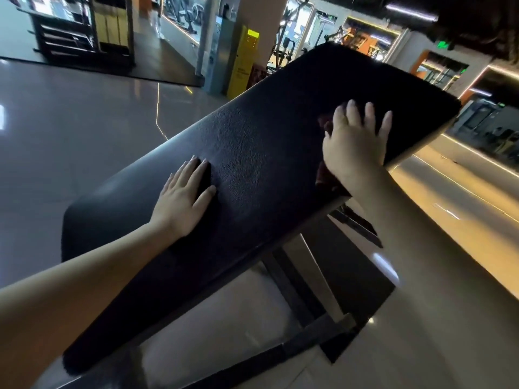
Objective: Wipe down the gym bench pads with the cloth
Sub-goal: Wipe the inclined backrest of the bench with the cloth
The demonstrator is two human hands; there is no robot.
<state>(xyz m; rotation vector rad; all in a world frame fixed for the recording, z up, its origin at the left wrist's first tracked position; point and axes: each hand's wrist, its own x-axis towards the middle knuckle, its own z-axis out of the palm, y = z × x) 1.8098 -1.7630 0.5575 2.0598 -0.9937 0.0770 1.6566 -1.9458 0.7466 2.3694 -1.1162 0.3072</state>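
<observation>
Bench pad (pixel 252 153), head view: black, grained upholstery on a dark metal frame (pixel 297 290), running from near left to far right. Dark red cloth (pixel 325 125) on the pad's far right part, mostly hidden, pressed under the right hand (pixel 356 144) with fingers straight and spread. Left hand (pixel 182 197) flat on bare pad nearer the camera, fingers straight, gripping nothing. Writing on the yellow panel (pixel 244 63) behind too small to read.

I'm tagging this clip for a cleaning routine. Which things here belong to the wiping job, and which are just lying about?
In the job: bench pad; dark cloth pressed under the right hand; left hand flat on the pad.
Just around: yellow stand; rack; exercise machines.
</observation>
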